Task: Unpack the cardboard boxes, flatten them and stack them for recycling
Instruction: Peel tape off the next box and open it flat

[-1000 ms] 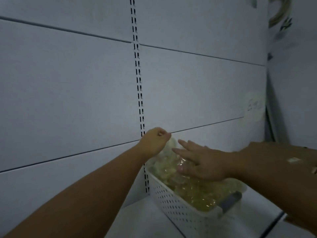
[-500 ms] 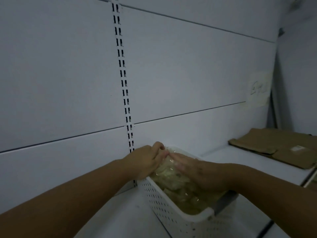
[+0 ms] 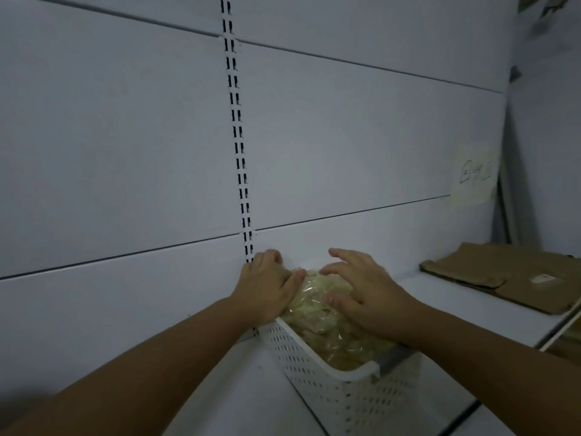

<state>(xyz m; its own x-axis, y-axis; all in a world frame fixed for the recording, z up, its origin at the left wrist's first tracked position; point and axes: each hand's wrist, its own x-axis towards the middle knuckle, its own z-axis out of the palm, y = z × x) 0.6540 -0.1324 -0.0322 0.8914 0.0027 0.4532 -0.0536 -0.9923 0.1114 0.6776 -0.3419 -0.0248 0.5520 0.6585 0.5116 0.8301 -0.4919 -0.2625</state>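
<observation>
STEP: unpacking, likely settling bag (image 3: pixel 314 306) into basket (image 3: pixel 330 382) at shelf (image 3: pixel 245 391) back edge | left hand (image 3: pixel 267 287): curled round bag's far end | right hand (image 3: pixel 367 291): splayed, pressing bag top | cardboard (image 3: pixel 515 275): flattened, shelf's back-right corner | NEXT: release bag, probably withdraw both hands and resume flattening.

A white perforated plastic basket (image 3: pixel 330 391) stands on a white metal shelf (image 3: pixel 251 398), near a slotted upright strip (image 3: pixel 239 146). A handwritten paper note (image 3: pixel 474 177) is on the wall at the right.
</observation>
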